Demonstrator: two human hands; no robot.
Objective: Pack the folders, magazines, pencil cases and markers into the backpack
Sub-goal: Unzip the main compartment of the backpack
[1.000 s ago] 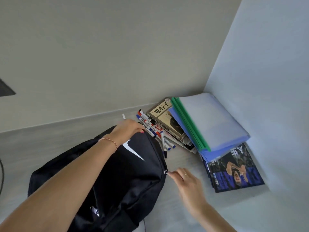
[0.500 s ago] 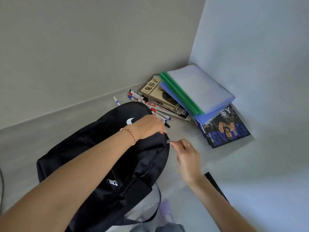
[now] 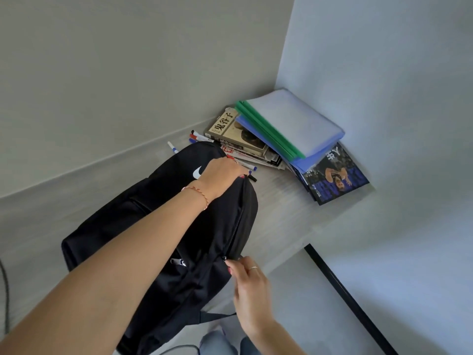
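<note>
A black backpack [image 3: 153, 226] with a white logo lies on the grey table. My left hand [image 3: 221, 174] grips its top edge near the zip line. My right hand [image 3: 249, 283] pinches the zipper pull [image 3: 225, 258] on the bag's right side. In the far corner lies a pile: blue and green folders [image 3: 291, 124] on top, books and magazines [image 3: 337, 179] beneath. Several markers [image 3: 197, 135] lie beside the pile, partly hidden behind the backpack. One marker [image 3: 172, 147] lies apart on the left.
Walls close the table [image 3: 286, 213] at the back and right. The table's near edge runs diagonally at the lower right, with a dark strip [image 3: 345, 290] below it. A dark cable [image 3: 5, 290] hangs at the far left. My jeans [image 3: 220, 343] show at the bottom.
My right hand has drawn the zipper pull down along the backpack's side toward me. My left hand stayed clamped on the top edge. The view tilted downward.
</note>
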